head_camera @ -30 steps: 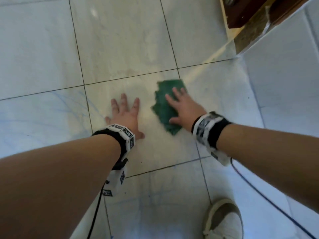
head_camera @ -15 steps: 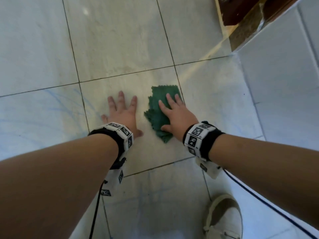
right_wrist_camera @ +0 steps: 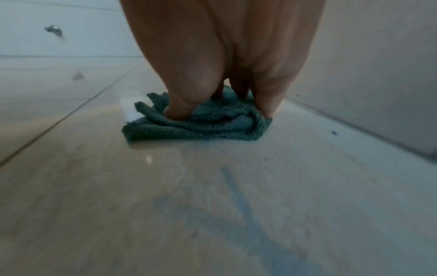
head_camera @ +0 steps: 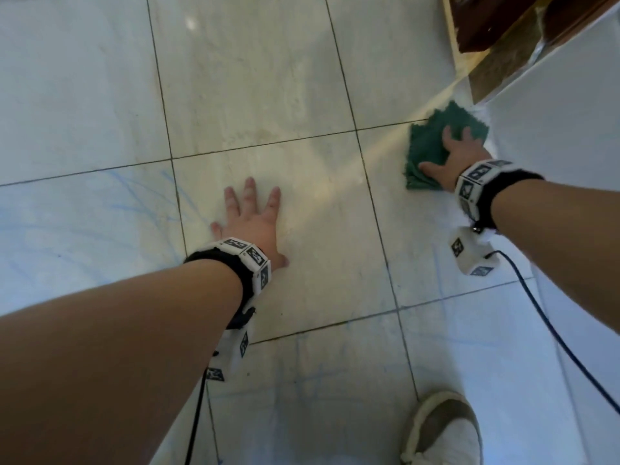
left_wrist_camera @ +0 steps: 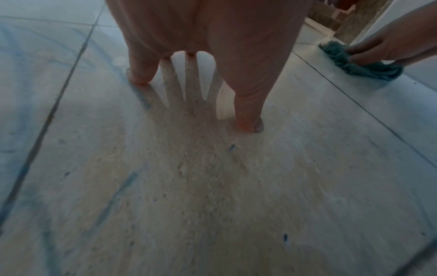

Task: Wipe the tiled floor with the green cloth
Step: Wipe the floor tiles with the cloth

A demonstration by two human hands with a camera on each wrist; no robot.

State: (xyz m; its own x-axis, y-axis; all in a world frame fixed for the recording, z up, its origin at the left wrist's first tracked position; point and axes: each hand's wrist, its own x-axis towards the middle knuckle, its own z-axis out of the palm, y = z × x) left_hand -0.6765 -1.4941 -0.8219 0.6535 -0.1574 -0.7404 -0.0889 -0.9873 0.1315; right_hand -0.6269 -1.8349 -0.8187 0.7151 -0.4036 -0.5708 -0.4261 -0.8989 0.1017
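Observation:
The green cloth (head_camera: 432, 146) lies crumpled on the pale tiled floor (head_camera: 251, 78) at the right, close to the white wall. My right hand (head_camera: 453, 156) presses flat on it with spread fingers; in the right wrist view the fingertips (right_wrist_camera: 176, 114) dig into the bunched cloth (right_wrist_camera: 208, 127). My left hand (head_camera: 251, 219) rests flat on a tile, fingers spread, holding nothing. From the left wrist view the thumb and little finger touch the floor (left_wrist_camera: 212, 186), and the cloth (left_wrist_camera: 369, 65) shows at far right under the other hand.
A white wall (head_camera: 553, 129) runs along the right side. A dark wooden door frame (head_camera: 496, 25) stands at the top right corner. My white shoe (head_camera: 443, 431) sits at the bottom. Blue streaks (head_camera: 100, 213) mark the left tiles. A black cable (head_camera: 553, 337) trails from the right wrist.
My right hand has slid the cloth away from the left hand, rightwards and forwards to the wall near the door frame. The left hand stays planted on its tile.

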